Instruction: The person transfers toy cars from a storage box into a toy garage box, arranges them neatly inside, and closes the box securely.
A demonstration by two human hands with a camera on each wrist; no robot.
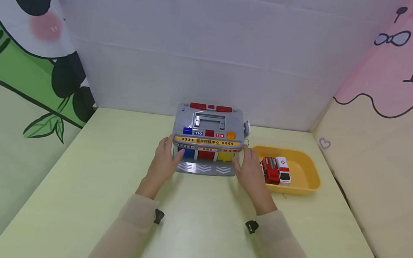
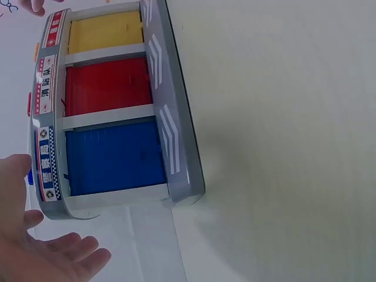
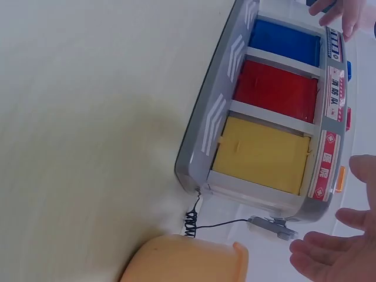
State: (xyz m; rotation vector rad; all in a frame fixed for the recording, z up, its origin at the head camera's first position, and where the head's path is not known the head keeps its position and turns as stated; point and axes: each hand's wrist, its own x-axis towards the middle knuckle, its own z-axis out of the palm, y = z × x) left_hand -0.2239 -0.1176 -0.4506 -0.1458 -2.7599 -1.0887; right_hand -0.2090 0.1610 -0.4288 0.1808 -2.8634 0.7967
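A grey toy emergency station stands on the table with its front toward me. Its blue door, red door and yellow door are all closed. My left hand is at the station's left side, fingers spread and loosely bent. At the opposite side, my right hand is held much the same way, beside the yellow door. Both hands are empty; whether any fingertips touch the station I cannot tell. A small grey handset hangs on the right side by a coiled black cord.
To the right of the station sits a yellow tray. Inside it lie a red fire truck and a white ambulance, with part of another vehicle behind my right hand. A pale cloth wall rises behind the table.
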